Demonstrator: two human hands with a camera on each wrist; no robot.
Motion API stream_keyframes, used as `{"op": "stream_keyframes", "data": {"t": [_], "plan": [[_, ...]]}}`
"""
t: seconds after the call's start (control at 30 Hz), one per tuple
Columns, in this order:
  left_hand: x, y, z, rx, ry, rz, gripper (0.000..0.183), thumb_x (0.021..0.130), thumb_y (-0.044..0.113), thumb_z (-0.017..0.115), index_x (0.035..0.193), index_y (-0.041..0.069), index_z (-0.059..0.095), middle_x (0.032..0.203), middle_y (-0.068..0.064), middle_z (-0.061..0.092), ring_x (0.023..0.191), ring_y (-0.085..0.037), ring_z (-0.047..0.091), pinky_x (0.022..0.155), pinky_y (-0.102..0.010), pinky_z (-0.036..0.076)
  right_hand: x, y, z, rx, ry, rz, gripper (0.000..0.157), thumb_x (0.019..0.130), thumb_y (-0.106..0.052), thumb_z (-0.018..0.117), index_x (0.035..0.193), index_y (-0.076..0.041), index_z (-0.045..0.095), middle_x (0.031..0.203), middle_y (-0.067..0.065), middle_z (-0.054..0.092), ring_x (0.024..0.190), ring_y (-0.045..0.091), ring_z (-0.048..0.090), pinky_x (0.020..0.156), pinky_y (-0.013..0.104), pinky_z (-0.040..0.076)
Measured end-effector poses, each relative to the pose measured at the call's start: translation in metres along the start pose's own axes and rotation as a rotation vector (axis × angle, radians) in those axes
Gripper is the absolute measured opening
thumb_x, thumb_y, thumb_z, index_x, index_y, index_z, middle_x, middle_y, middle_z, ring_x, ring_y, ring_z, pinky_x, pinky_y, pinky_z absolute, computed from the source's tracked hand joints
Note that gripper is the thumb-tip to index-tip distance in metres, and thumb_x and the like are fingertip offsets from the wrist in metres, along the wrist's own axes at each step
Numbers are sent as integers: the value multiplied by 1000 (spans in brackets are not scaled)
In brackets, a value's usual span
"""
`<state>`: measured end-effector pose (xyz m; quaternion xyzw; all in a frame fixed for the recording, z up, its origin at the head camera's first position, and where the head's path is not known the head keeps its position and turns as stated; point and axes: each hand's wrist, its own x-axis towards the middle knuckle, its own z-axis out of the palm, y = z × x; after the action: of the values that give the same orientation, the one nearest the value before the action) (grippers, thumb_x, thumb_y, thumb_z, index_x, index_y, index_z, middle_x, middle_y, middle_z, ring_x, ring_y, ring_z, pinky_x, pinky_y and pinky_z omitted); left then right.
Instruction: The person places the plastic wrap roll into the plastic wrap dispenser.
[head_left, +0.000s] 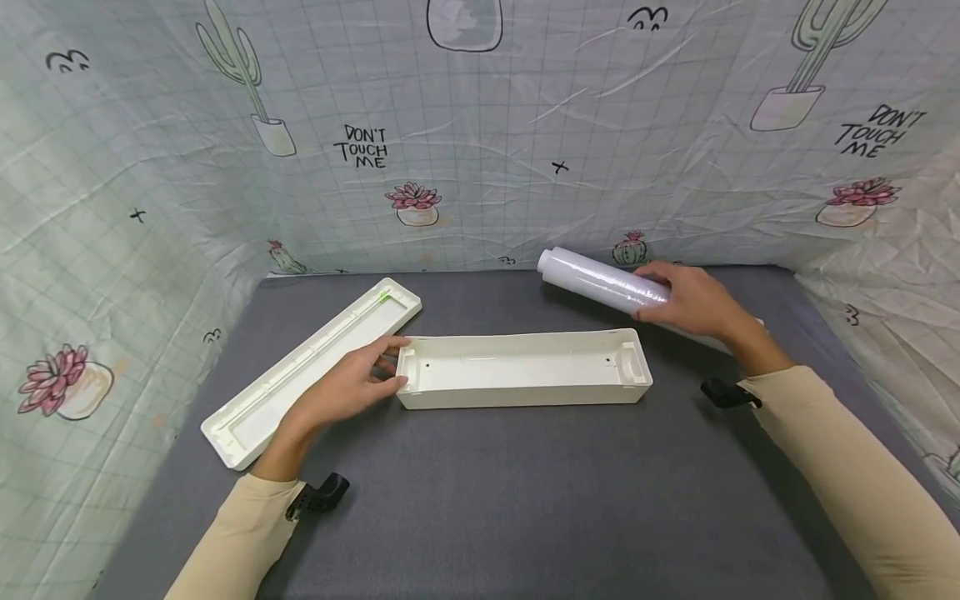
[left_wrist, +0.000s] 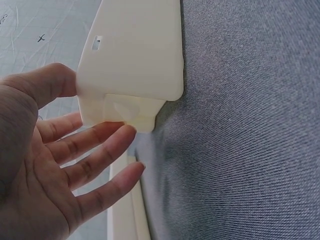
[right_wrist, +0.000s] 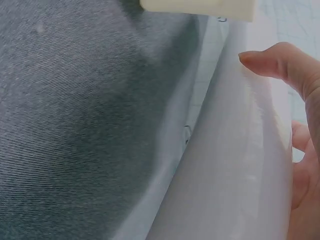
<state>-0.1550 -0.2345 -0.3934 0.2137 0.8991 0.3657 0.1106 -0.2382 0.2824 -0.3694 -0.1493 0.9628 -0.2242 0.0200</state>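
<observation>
A long white plastic box point(head_left: 517, 397) with an open top lies on the table. My left hand point(head_left: 347, 385) pinches its left end, the thumb at the near corner and fingertips at the far one; the left wrist view shows the other fingers spread below the box end point(left_wrist: 135, 50). Toward the back right, my right hand point(head_left: 701, 302) grips a roll of cling film point(head_left: 592, 277) from above, near its middle. The roll slants, its left end raised off the table. In the right wrist view the thumb presses along the film roll point(right_wrist: 225, 150).
A long white lid-like tray point(head_left: 292, 379) lies at a slant behind the left hand, with a green piece point(head_left: 386, 295) near its far end. Dark grey cloth covers the table point(head_left: 525, 500). A printed curtain point(head_left: 480, 108) hangs at the back and sides.
</observation>
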Motion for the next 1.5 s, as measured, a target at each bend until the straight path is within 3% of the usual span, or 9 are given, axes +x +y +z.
{"op": "stream_keyframes", "data": {"t": [0.67,1.13,1.5], "plan": [[3,-3,-4,11,-7,19,58,99,18,68,149,3,45,129,-16,64,115,-30,64,87,-44,53,-12,-33,-16,-8,2,-79,61,82,-32,83,137,-19,61,120,10,70,91,25,61,74,41,45],[4,-4,-6,17,-20,23,58,99,19,68,150,4,45,130,-15,64,115,-30,63,86,-43,54,-14,-63,-17,-34,42,-198,57,79,-31,84,133,-22,65,117,0,71,90,19,61,75,41,45],[0,2,-4,27,-16,9,59,99,20,68,150,4,44,137,-17,60,121,-34,61,89,-48,54,-15,-78,-13,-50,22,-251,54,78,-30,82,129,-26,66,115,-6,70,88,15,59,73,38,45]]}}
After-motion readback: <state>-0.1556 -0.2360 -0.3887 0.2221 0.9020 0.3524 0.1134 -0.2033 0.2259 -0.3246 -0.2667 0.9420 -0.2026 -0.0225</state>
